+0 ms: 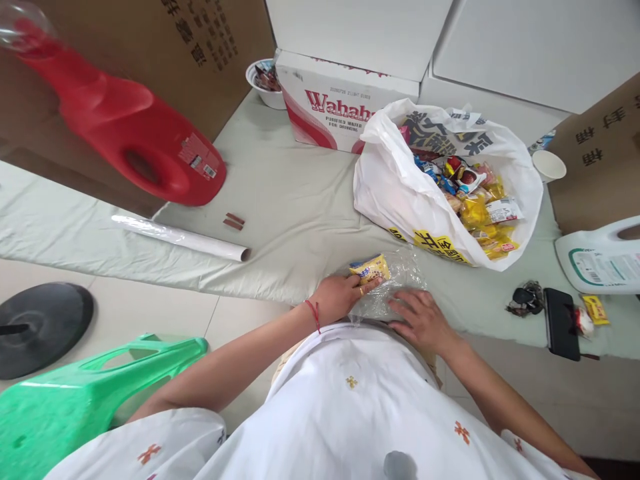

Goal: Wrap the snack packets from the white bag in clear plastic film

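Left hand (340, 297) partly closed, fingers reaching over the yellow packet (371, 269) and touching its near edge; thumb is hidden, so cannot tell whether it is pinching. Right hand (420, 317) open, fingers slightly spread, touching the clear plastic (400, 273). Yellow packet is lying on the clear plastic, at the near edge of the worktop (280, 193), between the body and the snack bag. Red string (314, 316) is circling the left wrist.

Farther out: white plastic bag (383, 167) is standing open, far right of the hands, holding mixed wrapped snacks (473, 210). Wahaha box (320, 100) is sitting behind it, white bowl (273, 97) beside the box's left side. White roll (185, 237) is lying left, two brown strips (233, 221) just beyond it, red jug (145, 143) standing farther left. Keys (526, 297), black phone (561, 323) and a small yellow packet (595, 310) are lying right, near side; white jug (603, 257) is standing just behind. Green stool (65, 400) is standing near left, off the worktop.
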`<move>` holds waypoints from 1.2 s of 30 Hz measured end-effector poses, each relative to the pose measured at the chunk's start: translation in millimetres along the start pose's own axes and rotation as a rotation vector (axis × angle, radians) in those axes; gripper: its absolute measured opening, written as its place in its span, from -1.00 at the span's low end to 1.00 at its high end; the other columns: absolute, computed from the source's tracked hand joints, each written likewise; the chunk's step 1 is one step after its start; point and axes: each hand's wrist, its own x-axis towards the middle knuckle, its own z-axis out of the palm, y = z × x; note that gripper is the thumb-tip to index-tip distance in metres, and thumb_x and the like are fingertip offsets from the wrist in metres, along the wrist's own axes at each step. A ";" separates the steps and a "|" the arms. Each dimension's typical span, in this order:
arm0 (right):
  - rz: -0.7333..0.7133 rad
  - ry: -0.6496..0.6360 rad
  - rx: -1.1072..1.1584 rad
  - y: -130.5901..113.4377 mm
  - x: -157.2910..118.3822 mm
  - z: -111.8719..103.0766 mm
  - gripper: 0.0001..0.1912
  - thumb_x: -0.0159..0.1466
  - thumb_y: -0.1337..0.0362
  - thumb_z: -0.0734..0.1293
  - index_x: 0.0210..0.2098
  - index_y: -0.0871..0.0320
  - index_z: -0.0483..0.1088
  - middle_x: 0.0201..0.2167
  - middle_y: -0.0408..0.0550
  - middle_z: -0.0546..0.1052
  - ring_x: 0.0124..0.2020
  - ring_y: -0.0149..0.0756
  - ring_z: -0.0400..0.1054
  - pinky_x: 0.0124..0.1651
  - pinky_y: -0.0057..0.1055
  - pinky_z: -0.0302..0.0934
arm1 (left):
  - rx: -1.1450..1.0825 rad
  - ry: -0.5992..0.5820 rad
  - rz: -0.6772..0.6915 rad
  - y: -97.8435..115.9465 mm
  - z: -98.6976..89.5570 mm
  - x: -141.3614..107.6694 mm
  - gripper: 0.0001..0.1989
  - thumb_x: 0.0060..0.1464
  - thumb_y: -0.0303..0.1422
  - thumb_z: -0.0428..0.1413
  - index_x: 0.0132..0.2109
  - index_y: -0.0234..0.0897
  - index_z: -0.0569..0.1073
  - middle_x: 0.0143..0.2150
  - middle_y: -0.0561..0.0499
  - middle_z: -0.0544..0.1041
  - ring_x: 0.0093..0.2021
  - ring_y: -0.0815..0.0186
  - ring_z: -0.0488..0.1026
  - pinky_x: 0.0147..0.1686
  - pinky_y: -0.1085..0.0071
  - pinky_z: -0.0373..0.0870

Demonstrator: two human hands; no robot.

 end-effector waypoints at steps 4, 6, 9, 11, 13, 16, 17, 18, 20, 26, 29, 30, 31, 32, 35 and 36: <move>0.025 0.013 0.148 -16.9 5.6 6.3 -0.84 0.43 0.24 0.36 -0.11 0.00 0.62 -0.18 -0.02 0.62 -0.06 -0.11 0.40 0.01 -0.09 0.35 | -0.040 -0.032 -0.015 -4.4 -4.5 2.9 -0.43 0.41 -0.37 -0.11 0.47 0.16 0.26 -0.04 -0.01 0.60 -0.33 0.29 0.49 -0.38 0.37 0.34; 0.059 0.063 0.218 -15.7 14.8 -2.1 -0.83 0.45 0.26 0.33 -0.16 0.01 0.61 -0.25 -0.03 0.60 -0.09 -0.13 0.39 0.00 -0.12 0.35 | -0.060 -0.032 -0.008 -5.6 -6.2 2.8 -0.43 0.41 -0.39 -0.10 0.45 0.18 0.28 0.02 0.01 0.61 -0.30 0.30 0.53 -0.38 0.39 0.34; 0.089 0.115 0.202 -10.6 39.3 -15.7 -0.76 0.49 0.25 0.26 -0.13 0.04 0.60 -0.19 0.01 0.57 -0.13 -0.17 0.40 -0.06 -0.20 0.36 | -0.079 -0.036 0.005 -2.3 -8.5 3.6 -0.43 0.40 -0.40 -0.09 0.44 0.22 0.30 0.11 0.05 0.62 -0.18 0.28 0.59 -0.37 0.42 0.34; 0.091 0.087 0.149 -5.2 62.4 -16.0 -0.70 0.52 0.23 0.19 -0.09 0.04 0.59 -0.15 0.01 0.57 -0.17 -0.22 0.42 -0.16 -0.30 0.32 | -0.084 -0.049 0.010 2.1 -11.4 6.2 -0.44 0.40 -0.40 -0.08 0.41 0.21 0.34 0.13 0.06 0.63 -0.12 0.26 0.61 -0.36 0.43 0.34; 0.104 0.032 0.086 2.3 87.6 -7.9 -0.65 0.54 0.19 0.15 -0.04 0.04 0.57 -0.09 -0.01 0.57 -0.19 -0.26 0.45 -0.25 -0.37 0.26 | -0.097 -0.074 0.005 4.0 -15.7 8.9 -0.45 0.36 -0.43 -0.05 0.38 0.13 0.40 0.09 0.01 0.65 -0.12 0.23 0.62 -0.36 0.43 0.35; 0.127 -0.034 0.030 14.2 117.9 10.3 -0.65 0.55 0.15 0.14 -0.03 0.06 0.55 0.02 -0.01 0.57 -0.20 -0.29 0.46 -0.30 -0.40 0.19 | -0.237 -0.066 -0.010 -7.4 -21.5 5.5 -0.49 0.30 -0.42 -0.01 0.34 -0.05 0.46 0.01 -0.09 0.67 -0.14 0.16 0.63 -0.31 0.39 0.42; 0.130 -0.052 0.022 16.9 124.1 15.3 -0.65 0.55 0.15 0.14 -0.02 0.06 0.55 0.02 -0.01 0.58 -0.20 -0.29 0.46 -0.30 -0.40 0.17 | -0.343 -0.036 -0.024 -15.2 -21.8 0.6 -0.50 0.31 -0.37 0.00 0.34 -0.09 0.45 -0.02 -0.10 0.68 -0.14 0.15 0.62 -0.27 0.38 0.45; 0.134 -0.067 0.014 18.7 128.1 19.1 -0.66 0.55 0.16 0.14 -0.02 0.07 0.54 0.00 -0.01 0.59 -0.21 -0.29 0.46 -0.31 -0.41 0.16 | -0.477 0.008 -0.048 -24.0 -20.8 -6.2 -0.48 0.32 -0.31 0.01 0.37 -0.13 0.42 -0.05 -0.09 0.68 -0.16 0.15 0.62 -0.24 0.36 0.48; 0.157 -0.084 -0.005 18.9 130.7 23.2 -0.65 0.56 0.16 0.13 -0.01 0.06 0.54 -0.09 -0.03 0.60 -0.24 -0.28 0.45 -0.33 -0.40 0.12 | -0.766 0.140 -0.136 -39.2 -15.0 -23.9 -0.41 0.34 -0.21 -0.04 0.44 -0.19 0.29 -0.09 -0.07 0.68 -0.26 0.20 0.59 -0.20 0.31 0.52; 0.230 -0.094 -0.050 7.9 127.0 23.1 -0.61 0.57 0.13 0.10 0.00 0.06 0.54 -0.13 -0.02 0.60 -0.29 -0.25 0.43 -0.37 -0.37 0.06 | -0.658 0.654 -0.434 -14.1 8.3 -45.4 -0.38 0.23 0.01 0.15 0.27 -0.30 0.39 0.08 -0.24 0.53 0.03 0.09 0.48 0.01 0.12 0.51; 0.226 -0.080 -0.028 8.0 127.8 23.4 -0.58 0.57 0.12 0.08 -0.01 0.07 0.55 -0.13 -0.01 0.60 -0.28 -0.24 0.44 -0.36 -0.37 0.09 | -0.455 0.673 -0.547 0.2 14.2 -29.0 -0.70 0.28 -0.07 0.14 -0.10 -0.21 0.54 -0.08 -0.16 0.54 0.02 0.08 0.45 0.08 0.08 0.45; 0.219 -0.069 -0.016 9.1 128.0 23.6 -0.57 0.58 0.11 0.07 0.00 0.07 0.55 -0.14 -0.01 0.60 -0.28 -0.24 0.44 -0.35 -0.37 0.10 | -0.422 0.656 -0.604 -2.3 15.8 -24.8 -0.74 0.32 -0.14 0.09 -0.23 -0.19 0.52 -0.18 -0.12 0.54 -0.06 0.11 0.45 0.04 0.09 0.46; 0.211 -0.059 -0.008 10.5 128.0 23.9 -0.56 0.58 0.10 0.07 0.00 0.07 0.54 -0.16 -0.01 0.60 -0.28 -0.25 0.44 -0.35 -0.37 0.11 | -0.385 0.634 -0.664 -7.9 17.2 -22.8 -0.72 0.32 -0.18 0.08 -0.34 -0.18 0.49 -0.25 -0.10 0.51 -0.12 0.11 0.44 0.02 0.09 0.46; 0.204 -0.051 -0.006 11.7 127.8 24.1 -0.55 0.58 0.09 0.06 -0.01 0.08 0.54 -0.18 -0.01 0.60 -0.29 -0.25 0.43 -0.35 -0.37 0.11 | -0.341 0.617 -0.719 -15.2 18.1 -23.3 -0.72 0.29 -0.20 0.10 -0.39 -0.18 0.46 -0.28 -0.10 0.50 -0.14 0.10 0.44 0.00 0.07 0.46; 0.197 -0.049 -0.030 12.7 127.1 25.3 -0.54 0.59 0.08 0.06 -0.03 0.09 0.55 -0.24 -0.04 0.58 -0.34 -0.27 0.40 -0.37 -0.36 0.09 | -0.183 0.660 -0.816 -31.3 14.4 -35.7 -0.83 0.16 -0.23 0.22 -0.33 -0.19 0.50 -0.15 -0.16 0.50 -0.03 -0.01 0.43 0.05 -0.04 0.44; 0.198 -0.052 -0.041 11.8 127.0 25.9 -0.54 0.59 0.09 0.06 -0.04 0.09 0.55 -0.25 -0.04 0.57 -0.35 -0.28 0.39 -0.37 -0.36 0.07 | -0.143 0.720 -0.813 -30.9 10.5 -40.3 -0.87 0.18 -0.25 0.21 -0.26 -0.20 0.51 -0.09 -0.18 0.50 0.04 -0.04 0.42 0.10 -0.08 0.42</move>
